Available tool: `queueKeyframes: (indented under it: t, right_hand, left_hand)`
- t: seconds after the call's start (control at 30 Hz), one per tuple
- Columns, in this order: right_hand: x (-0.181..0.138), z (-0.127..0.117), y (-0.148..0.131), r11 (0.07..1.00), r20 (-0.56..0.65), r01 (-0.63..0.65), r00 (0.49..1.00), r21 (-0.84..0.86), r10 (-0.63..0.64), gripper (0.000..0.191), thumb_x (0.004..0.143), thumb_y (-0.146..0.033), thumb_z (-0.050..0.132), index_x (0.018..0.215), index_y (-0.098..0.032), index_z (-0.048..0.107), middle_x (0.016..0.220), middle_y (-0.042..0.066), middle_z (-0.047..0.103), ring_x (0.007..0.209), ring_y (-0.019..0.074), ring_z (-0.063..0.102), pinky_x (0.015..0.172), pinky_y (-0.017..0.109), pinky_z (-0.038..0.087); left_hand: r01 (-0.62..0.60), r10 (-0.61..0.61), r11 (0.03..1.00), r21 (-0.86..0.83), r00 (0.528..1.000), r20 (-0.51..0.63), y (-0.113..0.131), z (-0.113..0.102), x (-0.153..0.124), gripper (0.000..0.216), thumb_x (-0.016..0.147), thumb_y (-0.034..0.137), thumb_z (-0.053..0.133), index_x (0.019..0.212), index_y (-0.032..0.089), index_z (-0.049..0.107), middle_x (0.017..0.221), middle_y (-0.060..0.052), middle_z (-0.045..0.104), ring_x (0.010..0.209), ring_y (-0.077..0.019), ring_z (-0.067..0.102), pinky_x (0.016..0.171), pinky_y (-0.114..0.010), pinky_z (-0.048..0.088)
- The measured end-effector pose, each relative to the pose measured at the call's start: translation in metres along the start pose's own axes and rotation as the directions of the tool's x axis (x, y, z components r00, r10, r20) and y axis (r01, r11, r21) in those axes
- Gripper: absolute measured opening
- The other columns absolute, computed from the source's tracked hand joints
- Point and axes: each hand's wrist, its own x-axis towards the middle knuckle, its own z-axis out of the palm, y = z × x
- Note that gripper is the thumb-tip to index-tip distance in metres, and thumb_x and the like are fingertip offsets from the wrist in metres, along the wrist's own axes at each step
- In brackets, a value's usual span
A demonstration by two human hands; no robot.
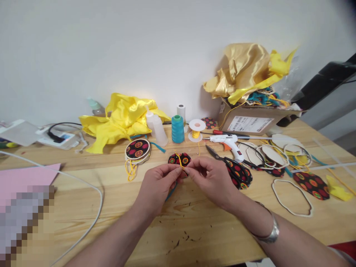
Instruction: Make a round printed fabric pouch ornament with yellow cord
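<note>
My left hand (157, 185) and my right hand (213, 178) meet over the middle of the wooden table (194, 226). Both pinch a thin yellow cord (179, 160) that lies across a small patterned fabric piece (179, 159), black with red and yellow circles. A teal strip (171, 191) shows under my left hand. A round patterned disc (137, 149) with yellow cord loops lies to the left. A metal bracelet (271, 231) is on my right wrist.
Behind are yellow satin cloth (119, 120), a teal thread cone (177, 128), a yellow cord spool (196, 129), a white glue gun (226, 142), scissors (222, 157), a cardboard box (250, 120) of gold fabric, and patterned pieces and white frames (292, 196) at right. Pink paper (25, 178) and a white cable (91, 193) lie left.
</note>
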Motion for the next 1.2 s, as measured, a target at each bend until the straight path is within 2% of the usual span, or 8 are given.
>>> queueKeyframes:
  t: [0.13, 0.3, 0.47, 0.7, 0.87, 1.0, 1.07, 1.2]
  right_hand:
    - [-0.008, 0.005, 0.002, 0.923, 0.036, 0.248, 0.968, -0.295, -0.248, 0.017, 0.085, -0.021, 0.047, 0.077, -0.016, 0.061, 0.072, 0.003, 0.062, 0.065, 0.0121, 0.052, 0.06, 0.025, 0.037]
    - [-0.012, 0.005, 0.006, 0.592, 0.195, 0.505, 0.838, -0.628, -0.509, 0.015, 0.084, -0.013, 0.045, 0.082, -0.014, 0.059, 0.072, 0.005, 0.058, 0.068, 0.0166, 0.048, 0.06, 0.032, 0.032]
    - [-0.011, 0.001, 0.0, 0.375, 0.345, 0.606, 0.749, -0.701, -0.566, 0.018, 0.086, -0.011, 0.04, 0.084, -0.012, 0.058, 0.07, 0.005, 0.054, 0.064, 0.0169, 0.045, 0.058, 0.034, 0.029]
    - [-0.01, 0.006, -0.001, 0.284, 0.372, 0.631, 0.7, -0.722, -0.61, 0.018, 0.085, -0.009, 0.04, 0.08, -0.011, 0.058, 0.068, 0.004, 0.052, 0.062, 0.0169, 0.044, 0.06, 0.034, 0.03]
    - [-0.011, 0.007, -0.006, 0.358, 0.335, 0.591, 0.753, -0.722, -0.567, 0.017, 0.084, -0.01, 0.041, 0.08, -0.013, 0.058, 0.07, 0.004, 0.054, 0.065, 0.0171, 0.046, 0.062, 0.033, 0.03]
    - [-0.009, -0.003, -0.022, 0.659, 0.054, 0.304, 0.927, -0.688, -0.371, 0.021, 0.087, -0.022, 0.043, 0.074, -0.015, 0.058, 0.07, 0.005, 0.058, 0.065, 0.0163, 0.049, 0.06, 0.03, 0.03]
    - [-0.007, -0.011, -0.03, 0.826, -0.029, 0.115, 0.987, -0.552, -0.157, 0.026, 0.087, -0.029, 0.043, 0.073, -0.015, 0.059, 0.07, 0.005, 0.06, 0.065, 0.0149, 0.05, 0.058, 0.027, 0.031]
    - [-0.008, -0.019, -0.033, 0.993, 0.126, -0.053, 0.99, -0.106, 0.066, 0.032, 0.083, -0.036, 0.046, 0.064, -0.016, 0.063, 0.06, 0.001, 0.058, 0.058, 0.0119, 0.048, 0.055, 0.025, 0.031]
  left_hand:
    - [0.031, -0.032, 0.996, -0.081, 0.999, -0.013, -0.001, 0.001, 0.0, 0.012, 0.065, 0.027, 0.07, 0.07, 0.017, 0.071, 0.058, -0.001, 0.066, 0.057, -0.0108, 0.056, 0.054, -0.02, 0.041]
    - [0.114, -0.108, 0.963, -0.245, 0.993, 0.039, 0.003, 0.003, 0.001, 0.012, 0.061, 0.023, 0.073, 0.067, 0.013, 0.07, 0.058, -0.002, 0.066, 0.053, -0.0082, 0.054, 0.05, -0.019, 0.039]
    - [0.169, -0.156, 0.932, -0.32, 0.985, 0.067, 0.002, 0.002, 0.002, 0.018, 0.058, 0.021, 0.075, 0.07, 0.01, 0.069, 0.062, -0.004, 0.066, 0.055, -0.0102, 0.056, 0.05, -0.021, 0.039]
    - [0.117, -0.103, 0.957, -0.265, 0.993, 0.064, -0.005, 0.001, 0.002, 0.019, 0.057, 0.025, 0.075, 0.064, 0.011, 0.064, 0.056, -0.001, 0.059, 0.049, -0.0092, 0.05, 0.049, -0.022, 0.037]
    - [-0.026, 0.028, 0.983, -0.179, 1.0, 0.007, -0.003, 0.005, -0.001, 0.018, 0.064, 0.029, 0.07, 0.061, 0.013, 0.062, 0.054, 0.001, 0.057, 0.05, -0.0081, 0.047, 0.05, -0.02, 0.035]
    - [-0.122, 0.121, 0.99, -0.071, 0.993, -0.014, 0.009, 0.01, -0.01, 0.016, 0.067, 0.026, 0.066, 0.059, 0.012, 0.063, 0.055, 0.0, 0.058, 0.051, -0.0076, 0.046, 0.049, -0.019, 0.032]
    - [-0.15, 0.15, 0.988, -0.034, 0.989, -0.007, 0.015, 0.014, -0.017, 0.017, 0.069, 0.026, 0.064, 0.058, 0.013, 0.062, 0.054, 0.0, 0.057, 0.05, -0.0077, 0.045, 0.048, -0.019, 0.031]
    - [-0.188, 0.188, 0.982, 0.006, 0.982, 0.022, 0.019, 0.02, -0.032, 0.021, 0.069, 0.029, 0.062, 0.055, 0.013, 0.06, 0.048, 0.002, 0.053, 0.045, -0.0073, 0.041, 0.044, -0.02, 0.028]
